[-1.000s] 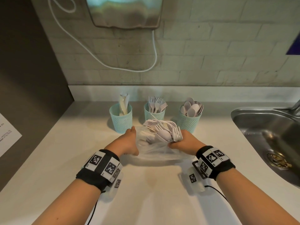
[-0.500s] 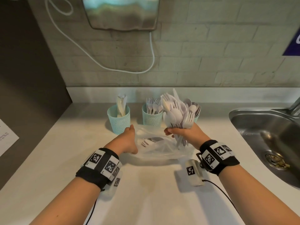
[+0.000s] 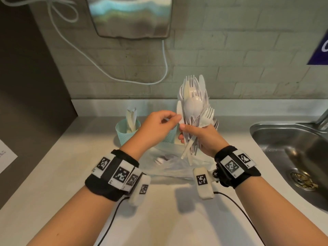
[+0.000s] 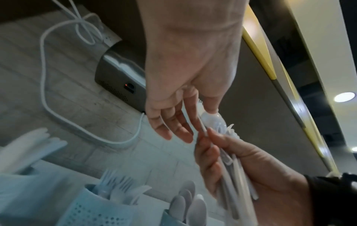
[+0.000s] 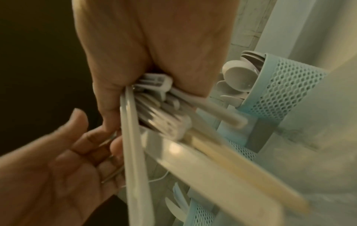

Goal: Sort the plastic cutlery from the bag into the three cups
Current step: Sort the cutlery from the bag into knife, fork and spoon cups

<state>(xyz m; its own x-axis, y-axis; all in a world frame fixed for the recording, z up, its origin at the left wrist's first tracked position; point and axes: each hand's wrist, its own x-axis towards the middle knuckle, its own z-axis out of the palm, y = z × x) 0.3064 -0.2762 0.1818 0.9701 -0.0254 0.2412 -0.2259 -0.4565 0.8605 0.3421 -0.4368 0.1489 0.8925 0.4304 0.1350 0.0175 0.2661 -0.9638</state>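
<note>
Our right hand (image 3: 204,137) is clenched on the mixed cutlery bundle (image 3: 193,103) above the bag (image 3: 170,167); left hand (image 3: 158,126) pinches one knife (image 3: 179,110) at the bundle's edge. Yank that and loose neighbours probably slide out below the grip onto the counter (image 3: 53,174).

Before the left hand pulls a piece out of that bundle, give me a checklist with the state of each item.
1. Right hand grips the bundle of cutlery by the handles: ok.
2. Bundle upright, heads up: ok.
3. Left hand has a piece pinched: cannot tell; its fingertips touch the knife at the bundle's left edge.
4. Knife cup in reach and unobstructed: ok.
5. Fork cup and spoon cup open to drop into: ok in the wrist views, hidden behind the hands in the head view.
6. Bag emptied: not ok, some pieces remain inside.
</note>
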